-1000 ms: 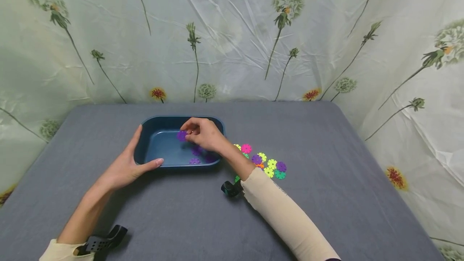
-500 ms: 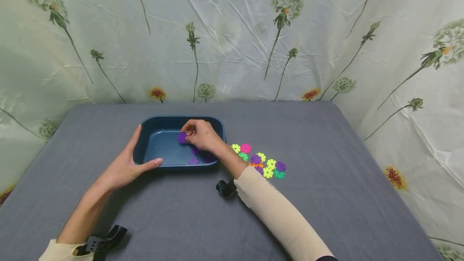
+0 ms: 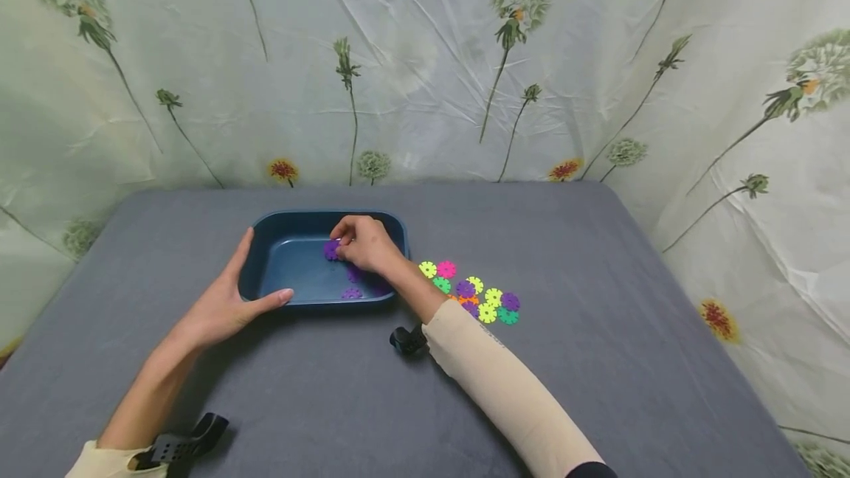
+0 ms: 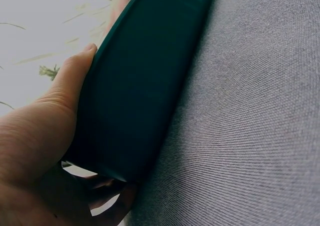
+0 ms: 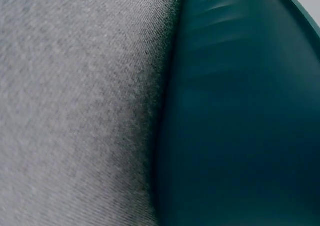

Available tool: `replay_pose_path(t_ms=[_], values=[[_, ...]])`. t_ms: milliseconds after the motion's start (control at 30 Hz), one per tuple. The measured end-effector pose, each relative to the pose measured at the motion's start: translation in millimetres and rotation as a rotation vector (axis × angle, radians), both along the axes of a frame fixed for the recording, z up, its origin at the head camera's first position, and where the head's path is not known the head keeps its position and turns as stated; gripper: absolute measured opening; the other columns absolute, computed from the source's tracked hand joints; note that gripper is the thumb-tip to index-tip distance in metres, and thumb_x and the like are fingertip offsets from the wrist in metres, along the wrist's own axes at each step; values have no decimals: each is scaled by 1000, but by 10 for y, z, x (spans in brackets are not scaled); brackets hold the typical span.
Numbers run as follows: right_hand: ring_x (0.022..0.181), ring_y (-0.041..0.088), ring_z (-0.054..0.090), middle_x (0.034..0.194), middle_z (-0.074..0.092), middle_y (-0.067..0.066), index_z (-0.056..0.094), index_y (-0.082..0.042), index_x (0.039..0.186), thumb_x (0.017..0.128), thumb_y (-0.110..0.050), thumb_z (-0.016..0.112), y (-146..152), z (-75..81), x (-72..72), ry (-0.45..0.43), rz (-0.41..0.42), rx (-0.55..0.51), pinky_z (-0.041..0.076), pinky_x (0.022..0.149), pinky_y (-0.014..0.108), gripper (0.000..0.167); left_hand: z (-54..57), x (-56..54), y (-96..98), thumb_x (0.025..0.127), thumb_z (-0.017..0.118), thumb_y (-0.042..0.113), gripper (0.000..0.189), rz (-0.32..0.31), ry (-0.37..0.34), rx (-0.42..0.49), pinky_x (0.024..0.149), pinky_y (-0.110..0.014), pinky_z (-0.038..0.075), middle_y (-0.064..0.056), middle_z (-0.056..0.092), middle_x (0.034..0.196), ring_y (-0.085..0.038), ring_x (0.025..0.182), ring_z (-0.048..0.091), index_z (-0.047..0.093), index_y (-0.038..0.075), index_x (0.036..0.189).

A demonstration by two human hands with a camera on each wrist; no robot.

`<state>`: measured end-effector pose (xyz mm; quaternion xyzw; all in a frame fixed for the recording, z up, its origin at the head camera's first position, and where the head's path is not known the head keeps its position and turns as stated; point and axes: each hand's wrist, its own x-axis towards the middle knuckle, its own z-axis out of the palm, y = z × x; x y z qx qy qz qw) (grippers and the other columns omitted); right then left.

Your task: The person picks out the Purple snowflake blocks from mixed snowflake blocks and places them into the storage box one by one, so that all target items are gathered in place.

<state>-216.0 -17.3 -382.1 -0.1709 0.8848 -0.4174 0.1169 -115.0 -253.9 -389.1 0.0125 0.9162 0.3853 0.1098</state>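
Observation:
A dark blue rectangular plastic basin [image 3: 285,268] stands on the cloth in the head view. My left hand [image 3: 215,312] holds its left end, thumb over the near rim and the fingers round the side. In the left wrist view the thumb [image 4: 70,78] lies up at the basin's rim. Reaching in over the right side, my right hand [image 3: 370,246] pinches a purple notched plastic disc [image 3: 331,250] between thumb and fingertips, over the basin floor. Several more purple discs [image 3: 352,293] lie inside, partly hidden under that hand. The right wrist view shows only the basin's outer wall [image 5: 235,121] and cloth.
Right of the basin lies a loose group of notched discs: yellow [image 3: 493,296], pink [image 3: 446,269], green [image 3: 508,316], orange and purple [image 3: 510,302], some overlapping. My right forearm covers part of it. A grey cloth [image 3: 598,360] covers the table; a dandelion-print curtain [image 3: 425,94] hangs behind.
The right forearm has shifted slightly left, uncovering more of the loose discs. The purple disc stays pinched over the basin. The left hand keeps its hold; the whole head view has drifted slightly.

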Motion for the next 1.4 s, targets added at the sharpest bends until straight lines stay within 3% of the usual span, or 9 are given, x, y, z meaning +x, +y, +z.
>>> replay_pose_path(t_ms=[400,733,1000,1267,1400], values=[[86,13,69,99,77,6,78,-9,110,96,-5,72,3,-8,13,42,-14,32,51,73,18,15,17,26,-10,92,75,53,123,-1,-4,11,112,-82,23,-19,-12,175,-60,156,8,-24,34,163],[95,19,73,107,78,9,75,-6,119,96,-6,73,29,9,19,21,-26,-28,56,81,23,22,10,18,5,92,75,53,124,5,-1,15,113,-82,21,-19,-13,175,-61,156,7,-25,32,163],[90,16,71,109,76,9,74,-5,121,95,-7,74,92,44,49,14,10,-83,55,79,21,26,-1,15,6,92,75,54,124,2,7,5,113,-82,22,-21,-11,175,-61,155,10,-24,31,163],[104,23,70,122,72,17,70,-3,127,96,-6,73,221,126,79,-5,94,-155,57,85,25,31,5,14,-7,91,76,54,124,7,4,18,113,-82,22,-20,-9,176,-59,156,10,-23,35,163],[105,22,70,126,72,15,69,-5,127,96,-7,74,285,148,103,4,131,-156,56,83,26,32,4,11,-2,91,75,55,124,8,-3,11,113,-82,22,-22,-9,175,-60,156,11,-24,35,163]])
